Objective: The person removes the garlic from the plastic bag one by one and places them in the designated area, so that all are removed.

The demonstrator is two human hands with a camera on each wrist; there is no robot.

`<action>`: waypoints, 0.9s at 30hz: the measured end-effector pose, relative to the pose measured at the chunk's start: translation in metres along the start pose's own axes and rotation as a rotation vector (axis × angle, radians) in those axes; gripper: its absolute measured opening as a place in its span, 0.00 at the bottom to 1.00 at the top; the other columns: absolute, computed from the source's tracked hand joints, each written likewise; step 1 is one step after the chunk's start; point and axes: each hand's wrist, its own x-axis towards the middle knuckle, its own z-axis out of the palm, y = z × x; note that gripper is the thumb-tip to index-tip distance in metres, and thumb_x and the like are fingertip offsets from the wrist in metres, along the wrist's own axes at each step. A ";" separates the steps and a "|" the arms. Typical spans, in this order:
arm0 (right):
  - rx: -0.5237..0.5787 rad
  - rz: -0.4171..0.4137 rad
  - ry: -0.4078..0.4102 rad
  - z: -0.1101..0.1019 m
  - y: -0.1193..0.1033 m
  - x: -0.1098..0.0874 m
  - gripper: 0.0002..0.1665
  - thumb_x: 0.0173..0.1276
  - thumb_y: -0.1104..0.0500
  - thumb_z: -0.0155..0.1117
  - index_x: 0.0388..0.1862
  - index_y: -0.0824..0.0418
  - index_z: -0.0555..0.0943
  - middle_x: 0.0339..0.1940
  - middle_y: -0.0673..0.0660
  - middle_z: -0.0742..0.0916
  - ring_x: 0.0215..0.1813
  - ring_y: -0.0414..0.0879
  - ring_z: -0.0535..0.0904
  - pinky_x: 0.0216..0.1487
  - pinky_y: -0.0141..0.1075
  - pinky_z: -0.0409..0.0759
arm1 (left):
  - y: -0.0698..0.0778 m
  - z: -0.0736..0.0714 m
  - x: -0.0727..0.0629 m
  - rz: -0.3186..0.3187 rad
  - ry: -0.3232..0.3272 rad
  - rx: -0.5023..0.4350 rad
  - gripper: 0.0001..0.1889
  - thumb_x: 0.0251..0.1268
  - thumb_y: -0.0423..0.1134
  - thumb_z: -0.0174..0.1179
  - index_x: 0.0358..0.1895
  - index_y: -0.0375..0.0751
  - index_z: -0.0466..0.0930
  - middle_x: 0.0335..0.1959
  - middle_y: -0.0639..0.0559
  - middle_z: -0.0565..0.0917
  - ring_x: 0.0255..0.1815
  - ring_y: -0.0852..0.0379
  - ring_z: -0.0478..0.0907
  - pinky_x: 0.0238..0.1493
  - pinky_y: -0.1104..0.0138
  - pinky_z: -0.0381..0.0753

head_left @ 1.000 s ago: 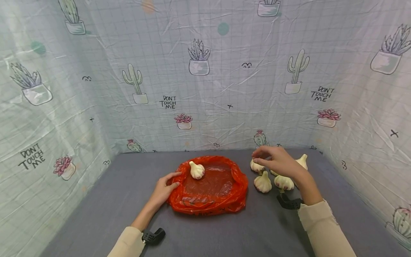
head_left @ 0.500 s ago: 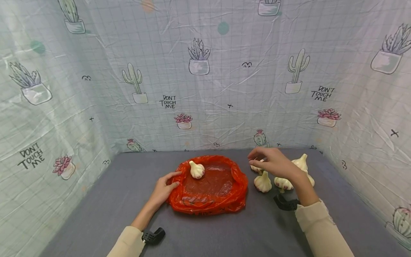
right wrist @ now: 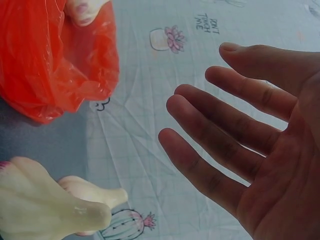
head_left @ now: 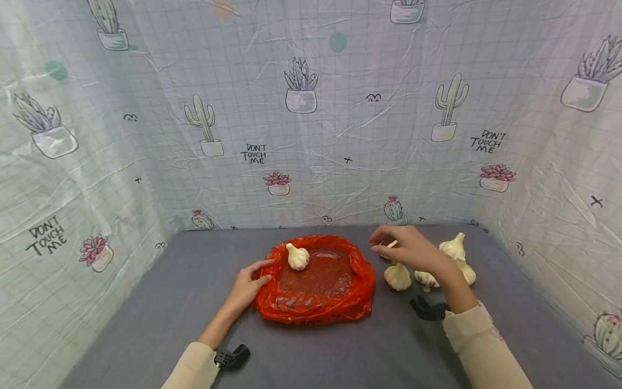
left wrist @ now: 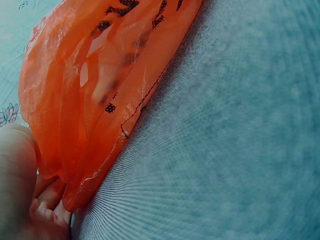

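Note:
A red plastic bag (head_left: 316,314) lies spread with its mouth up, and one garlic bulb (head_left: 298,258) rests at its left inside. My left hand (head_left: 244,289) grips the bag's left rim; in the left wrist view the plastic (left wrist: 75,105) passes between thumb and fingers. Right of the bag, my right hand (head_left: 415,249) hovers over a group of garlic bulbs, holding nothing. The right wrist view shows its fingers (right wrist: 215,135) spread and slightly bent. Below the hand sits a garlic bulb (head_left: 397,277); another bulb (head_left: 387,255) is partly hidden behind the fingers.
More garlic bulbs lie by the right forearm: one bulb (head_left: 426,279) half covered by the wrist, another bulb (head_left: 453,248) farther back. The grey tabletop (head_left: 194,270) ends at a patterned curtain (head_left: 335,183) at the back and sides.
My right hand has shifted slightly left, towards the bag, uncovering bulbs on the far right. The left hand, the bag and the bulb in it have stayed put.

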 end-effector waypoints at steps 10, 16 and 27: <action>-0.020 -0.029 -0.006 0.005 0.000 0.003 0.11 0.75 0.52 0.66 0.52 0.53 0.85 0.47 0.49 0.90 0.49 0.44 0.86 0.52 0.43 0.87 | 0.000 -0.001 0.000 0.001 0.001 0.013 0.21 0.71 0.30 0.61 0.66 0.44 0.82 0.70 0.39 0.78 0.68 0.43 0.76 0.56 0.73 0.77; -0.026 -0.040 -0.011 0.007 -0.001 0.004 0.11 0.75 0.52 0.66 0.52 0.53 0.85 0.47 0.50 0.90 0.49 0.44 0.86 0.51 0.44 0.87 | 0.000 -0.002 0.000 0.001 0.001 0.025 0.21 0.71 0.31 0.61 0.66 0.45 0.82 0.72 0.40 0.77 0.69 0.43 0.76 0.58 0.69 0.78; -0.024 -0.050 -0.023 0.009 -0.003 0.005 0.10 0.75 0.54 0.66 0.51 0.55 0.85 0.47 0.51 0.90 0.48 0.44 0.86 0.50 0.43 0.87 | 0.000 -0.002 0.000 0.001 -0.002 0.016 0.21 0.71 0.32 0.62 0.66 0.46 0.82 0.72 0.41 0.76 0.70 0.44 0.75 0.60 0.67 0.77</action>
